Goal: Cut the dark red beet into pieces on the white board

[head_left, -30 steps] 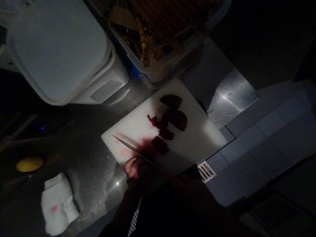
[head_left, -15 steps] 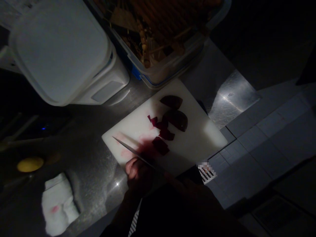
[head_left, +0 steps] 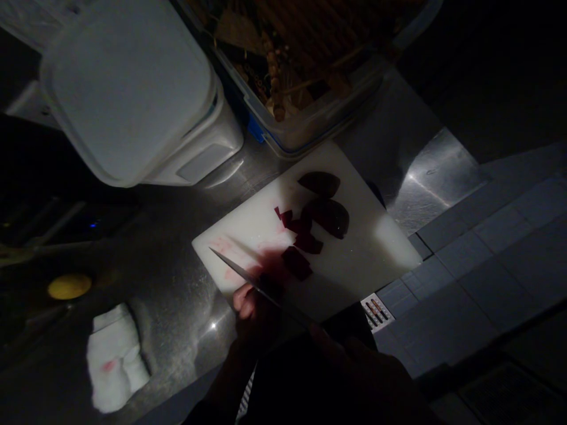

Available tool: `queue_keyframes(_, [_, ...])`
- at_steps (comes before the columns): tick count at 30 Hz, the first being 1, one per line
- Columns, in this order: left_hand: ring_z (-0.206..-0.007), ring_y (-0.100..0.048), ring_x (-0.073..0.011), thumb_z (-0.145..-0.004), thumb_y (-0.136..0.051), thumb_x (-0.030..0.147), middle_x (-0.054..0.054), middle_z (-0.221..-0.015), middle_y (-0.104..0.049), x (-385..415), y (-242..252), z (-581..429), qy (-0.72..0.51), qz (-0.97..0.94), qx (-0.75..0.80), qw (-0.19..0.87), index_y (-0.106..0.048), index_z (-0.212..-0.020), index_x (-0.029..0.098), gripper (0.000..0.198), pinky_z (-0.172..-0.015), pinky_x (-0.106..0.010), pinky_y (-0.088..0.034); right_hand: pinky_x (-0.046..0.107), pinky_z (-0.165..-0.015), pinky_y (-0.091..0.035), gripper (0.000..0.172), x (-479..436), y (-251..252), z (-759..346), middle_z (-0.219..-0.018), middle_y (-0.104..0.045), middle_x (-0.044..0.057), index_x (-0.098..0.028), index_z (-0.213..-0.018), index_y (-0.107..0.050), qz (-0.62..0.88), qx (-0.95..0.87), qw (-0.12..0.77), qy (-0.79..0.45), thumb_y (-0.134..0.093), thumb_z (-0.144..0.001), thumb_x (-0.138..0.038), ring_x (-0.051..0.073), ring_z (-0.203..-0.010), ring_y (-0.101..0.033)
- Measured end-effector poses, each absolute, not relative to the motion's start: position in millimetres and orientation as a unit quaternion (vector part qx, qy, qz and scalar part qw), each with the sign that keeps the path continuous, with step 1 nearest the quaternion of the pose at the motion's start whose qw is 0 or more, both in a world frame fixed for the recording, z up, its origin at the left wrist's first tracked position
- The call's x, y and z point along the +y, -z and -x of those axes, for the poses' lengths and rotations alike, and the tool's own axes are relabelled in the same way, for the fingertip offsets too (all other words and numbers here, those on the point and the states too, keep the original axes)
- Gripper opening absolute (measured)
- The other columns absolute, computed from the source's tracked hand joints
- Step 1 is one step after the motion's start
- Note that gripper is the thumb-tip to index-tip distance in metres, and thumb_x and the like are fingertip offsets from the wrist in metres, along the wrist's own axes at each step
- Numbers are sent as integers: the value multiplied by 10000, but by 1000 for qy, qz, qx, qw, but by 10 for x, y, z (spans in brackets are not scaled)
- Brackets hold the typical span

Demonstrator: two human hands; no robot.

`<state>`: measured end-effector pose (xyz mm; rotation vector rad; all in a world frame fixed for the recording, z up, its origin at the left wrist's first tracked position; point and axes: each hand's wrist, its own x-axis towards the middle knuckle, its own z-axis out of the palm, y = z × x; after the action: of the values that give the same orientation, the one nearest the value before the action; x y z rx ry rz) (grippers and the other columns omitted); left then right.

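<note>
A white plastic cutting board (head_left: 354,236) lies on the steel counter, stained pink near its left corner. Dark red beetroot pieces (head_left: 301,227) sit on it: two larger rounded chunks and several small cubes. My right hand (head_left: 349,366), deep in shadow at the bottom, is shut on the handle of a kitchen knife (head_left: 248,277). The long blade slants across the board's near corner. My left hand (head_left: 250,313) rests curled at the board's near edge under the blade, beside a shadowed dark lump. Whether it holds that lump is hidden.
A white lidded plastic container (head_left: 128,88) and a clear blue-clipped box of brown sticks (head_left: 301,65) stand beyond the board. A white cloth with a pink stain (head_left: 115,360) and a yellow object (head_left: 69,286) lie left. Grey tiles and a small drain grate (head_left: 376,311) lie right.
The whole view has shifted a little to the right. The knife and both hands stay at nearly the same place against the board, and the beetroot pieces have not moved.
</note>
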<state>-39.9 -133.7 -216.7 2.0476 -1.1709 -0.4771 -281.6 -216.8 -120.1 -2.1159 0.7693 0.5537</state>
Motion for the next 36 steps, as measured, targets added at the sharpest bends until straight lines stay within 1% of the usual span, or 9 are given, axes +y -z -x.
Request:
queue_keyframes(5, [-822,-608,-234,-808,-586,312,-50,-919,-634,-1427,2106,474,146,-811,-440,356,-618,-1042,273,239,-653,-388,-544,198,-456,-191,911,-2142,1209,2819,-780,-565,-13,-394,-1521,-106,832,307,408,-216,-491,-738,-131,83,-478,-389])
queue_keyframes(9, [-815,-619,-228,-821,-571,310,-53,-932,-641,-1477,2076,500,122,-819,-437,351,-602,-1058,253,246,-631,-369,-541,195,-460,-218,909,-2143,1192,2811,-786,-562,-16,-400,-1521,-85,830,308,412,-214,-472,-749,-117,83,-487,-394])
queue_keyframes(11, [-823,-627,-223,-843,-540,257,-58,-927,-652,-1499,2059,501,112,-805,-465,350,-597,-1086,243,250,-641,-360,-537,197,-461,-233,925,-2145,1184,2802,-787,-565,-14,-402,-1521,-78,829,311,412,-215,-468,-737,-103,87,-490,-400])
queue_keyframes(15, [-949,-629,-236,-844,-546,179,-63,-945,-672,-1532,2028,484,68,-757,-562,325,-625,-1063,234,239,-740,-364,-532,205,-460,-240,968,-2133,1186,2789,-798,-581,-8,-414,-1520,-72,826,319,408,-222,-467,-705,-74,92,-490,-410])
queue_keyframes(20, [-938,-633,-259,-848,-547,258,-81,-927,-678,-1514,2050,425,67,-751,-588,291,-657,-1013,216,203,-770,-408,-518,201,-452,-206,995,-2120,1210,2784,-791,-586,-11,-450,-1511,-83,824,322,401,-237,-470,-684,-53,87,-477,-398])
queue_keyframes(22, [-903,-647,-258,-847,-534,257,-80,-904,-690,-1535,2041,416,78,-748,-591,292,-675,-978,215,197,-781,-410,-512,202,-451,-194,997,-2131,1204,2779,-788,-586,-14,-447,-1511,-90,824,319,402,-239,-483,-679,-64,85,-474,-393])
queue_keyframes(26, [-846,-668,-216,-845,-509,185,-51,-850,-709,-1656,1954,427,76,-720,-614,314,-670,-926,216,183,-789,-368,-506,209,-456,-189,983,-2166,1168,2759,-793,-585,-14,-427,-1517,-90,827,313,402,-241,-483,-690,-67,81,-479,-402])
queue_keyframes(32, [-711,-661,-176,-827,-484,141,-23,-770,-693,-1827,1822,409,72,-679,-652,330,-629,-865,206,163,-698,-326,-501,212,-444,-164,972,-2197,1188,2680,-780,-582,-11,-438,-1512,-106,835,308,382,-250,-487,-693,-80,87,-462,-409])
queue_keyframes(36, [-678,-648,-181,-810,-513,149,-24,-726,-677,-1852,1790,406,58,-680,-656,323,-623,-818,202,122,-672,-324,-485,215,-439,-149,999,-2238,1195,2598,-774,-591,-8,-437,-1516,-62,841,306,368,-251,-445,-682,-43,96,-450,-422])
